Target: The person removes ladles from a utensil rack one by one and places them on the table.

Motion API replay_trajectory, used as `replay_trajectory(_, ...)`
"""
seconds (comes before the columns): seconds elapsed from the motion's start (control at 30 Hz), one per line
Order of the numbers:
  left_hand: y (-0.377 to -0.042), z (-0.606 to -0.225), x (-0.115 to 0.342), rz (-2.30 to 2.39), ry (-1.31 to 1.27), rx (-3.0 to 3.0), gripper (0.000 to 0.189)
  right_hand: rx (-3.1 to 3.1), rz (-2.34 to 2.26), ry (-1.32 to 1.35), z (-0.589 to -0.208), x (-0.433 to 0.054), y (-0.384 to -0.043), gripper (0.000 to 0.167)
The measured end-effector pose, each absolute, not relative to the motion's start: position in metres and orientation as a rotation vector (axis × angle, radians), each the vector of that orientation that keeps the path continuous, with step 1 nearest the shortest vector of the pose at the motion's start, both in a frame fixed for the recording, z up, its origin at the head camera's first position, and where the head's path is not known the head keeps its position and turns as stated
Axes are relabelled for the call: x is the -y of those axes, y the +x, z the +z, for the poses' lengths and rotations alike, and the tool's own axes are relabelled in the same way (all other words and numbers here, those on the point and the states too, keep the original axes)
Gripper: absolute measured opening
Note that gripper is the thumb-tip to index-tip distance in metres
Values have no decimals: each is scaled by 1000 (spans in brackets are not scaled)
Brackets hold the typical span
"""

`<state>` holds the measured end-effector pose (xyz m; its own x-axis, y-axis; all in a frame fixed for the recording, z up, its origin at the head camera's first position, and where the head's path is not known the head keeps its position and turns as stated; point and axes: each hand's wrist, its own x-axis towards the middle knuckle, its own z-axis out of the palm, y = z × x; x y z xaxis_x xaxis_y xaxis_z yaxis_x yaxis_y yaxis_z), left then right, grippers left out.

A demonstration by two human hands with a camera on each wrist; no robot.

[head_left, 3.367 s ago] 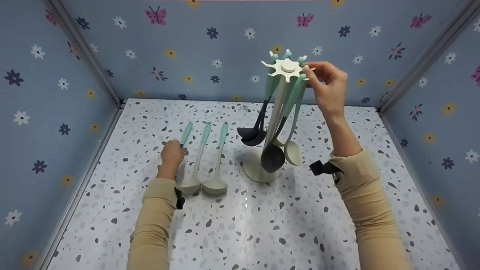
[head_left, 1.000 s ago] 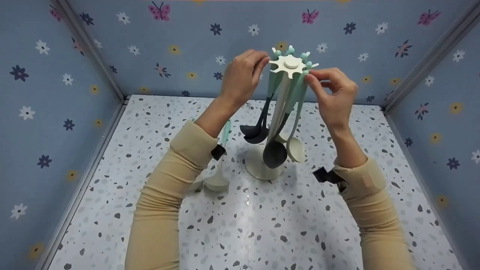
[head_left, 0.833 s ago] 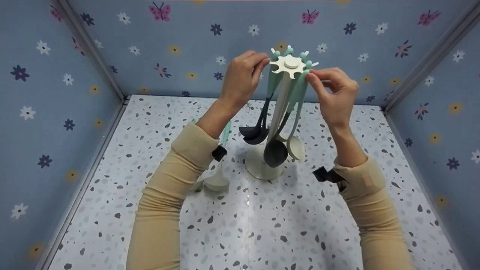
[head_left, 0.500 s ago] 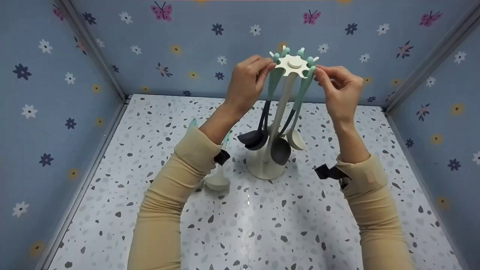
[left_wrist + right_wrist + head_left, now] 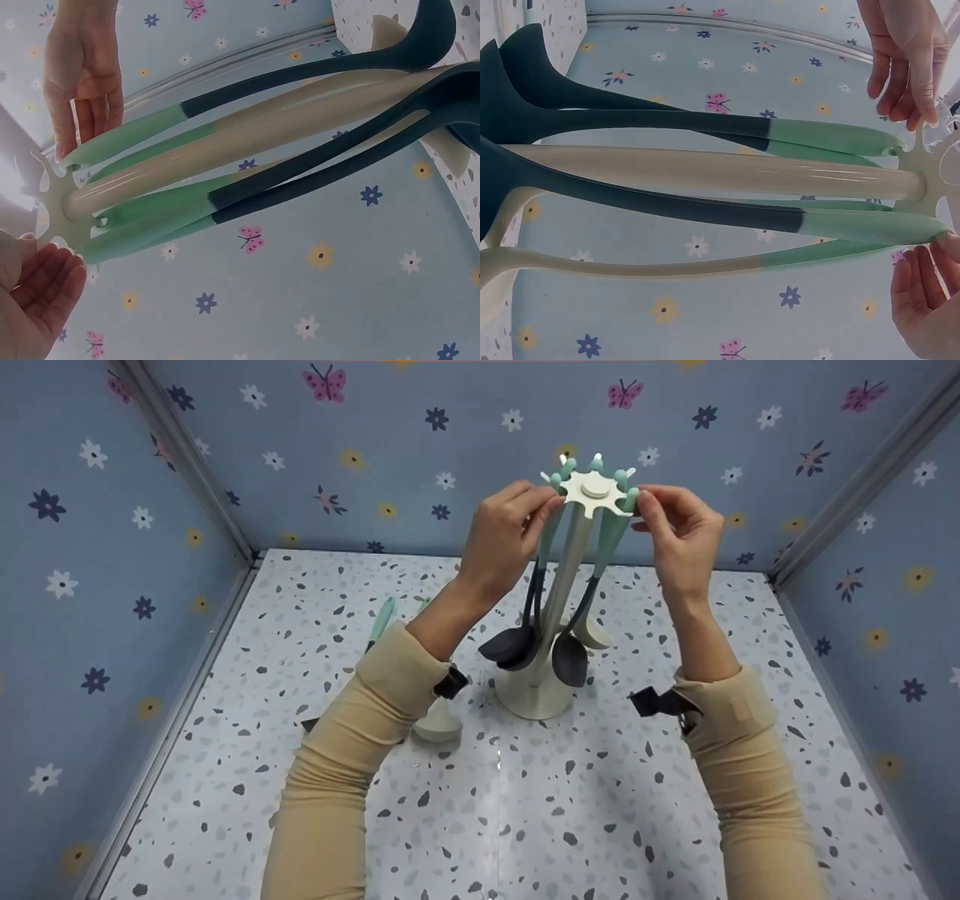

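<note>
– Pale-blue panel walls (image 5: 480, 435), printed with flowers and butterflies, are set around a flat white speckled surface (image 5: 600, 840). Where is the main object seen from the head view?

– Right of the middle: a cream, plastic-looking utensil stand (image 5: 574, 551) is set upright on its round base (image 5: 525, 701). From its star-shaped, notched top disc (image 5: 595, 491), long dark-headed utensils (image 5: 571, 661) with mint-green handles (image 5: 609, 544) and a cream-headed spoon (image 5: 595, 635) are hung. A bowl-shaped cream ladle (image 5: 436, 725) lies on the surface, partly covered by the tan cloth left sleeve (image 5: 322, 802).

– How is the disc held?

– Its left edge is pinched by the left hand (image 5: 504, 536), thumb against fingertips; its right edge is pinched as narrowly by the right hand (image 5: 684, 536). Whether a handle tip is also caught there cannot be told.

– What is suggested by the left wrist view?

– A smooth, glossy cream post (image 5: 187, 169) is shown, likely stiff and a little slippery. The whole is judged light but top-heavy, so for lifting, the post is best gripped round its middle, with the base steadied.

– And by the right wrist view?

– Handle ends are seated at the disc's notches, so a jolt could probably shake them loose. Each utensil is best taken by its mint-green part. The disc's thin prongs seem the most fragile spot; only a gentle pinch is advised. Whether the dark heads are soft cannot be told.
</note>
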<state>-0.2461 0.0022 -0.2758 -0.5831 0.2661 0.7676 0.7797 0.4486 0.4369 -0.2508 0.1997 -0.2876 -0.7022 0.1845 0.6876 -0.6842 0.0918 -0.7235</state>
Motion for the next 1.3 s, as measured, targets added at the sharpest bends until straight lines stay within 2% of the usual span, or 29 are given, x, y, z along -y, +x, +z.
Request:
replay_trajectory(0.43, -247, -278, -6, -1167, -845, 2092, 26, 1729, 1752, 499, -277, -189, -240, 10)
replay_trajectory(0.63, -246, -286, -4, -1203, -803, 2095, 27, 1777, 1667, 517, -281, -190, -244, 15)
replay_trajectory(0.83, -244, -302, -4, -1297, -763, 2070, 28, 1793, 1625, 546, -288, -197, -255, 16)
replay_trajectory(1.3, -237, -353, -12, -1462, -645, 2059, 23, 1809, 1635, 523, -288, -196, -253, 15)
